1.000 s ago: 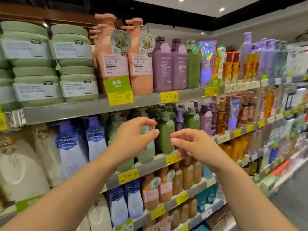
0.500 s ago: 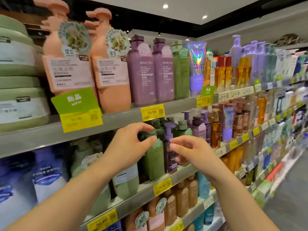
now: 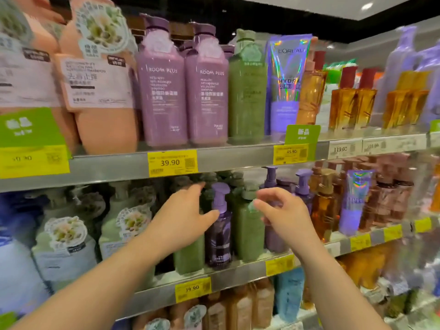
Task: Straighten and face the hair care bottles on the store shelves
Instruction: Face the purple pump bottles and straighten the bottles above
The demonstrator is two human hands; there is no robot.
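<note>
- Both hands are up at the middle shelf (image 3: 238, 273), and between them stands the dark purple pump bottle (image 3: 219, 234), right at the front edge.
- The bottle stands upright, long axis vertical, with its pump head (image 3: 220, 189) level with the fingertips.
- The left hand (image 3: 183, 220) is the nearer one: its thumb reaches across to the bottle's neck and looks to be touching it, fingers spread and reaching back over a green bottle (image 3: 189, 256) just to the left. It isn't wrapped around anything that I can see, so I read it as open.
- The right hand (image 3: 283, 215) hovers on the far side, in front of another green bottle (image 3: 248, 232) that stands between it and the purple one. Its fingers are loosely curled, tips pointing left, with nothing in them.
- So the target lies dead ahead and slightly left of centre, flanked by a hand on each side. The left hand has the shorter path.
- My read: the purple bottle is the odd one in a run of green, so it is likely the piece to turn or shift. A twist about that vertical axis would need only the left hand.
- The neighbours are tightly packed, touching or nearly so. A sideways nudge could knock the green bottles.
- Above, the top shelf (image 3: 238, 156) carries lilac bottles (image 3: 183, 89) with their labels facing out.
</note>
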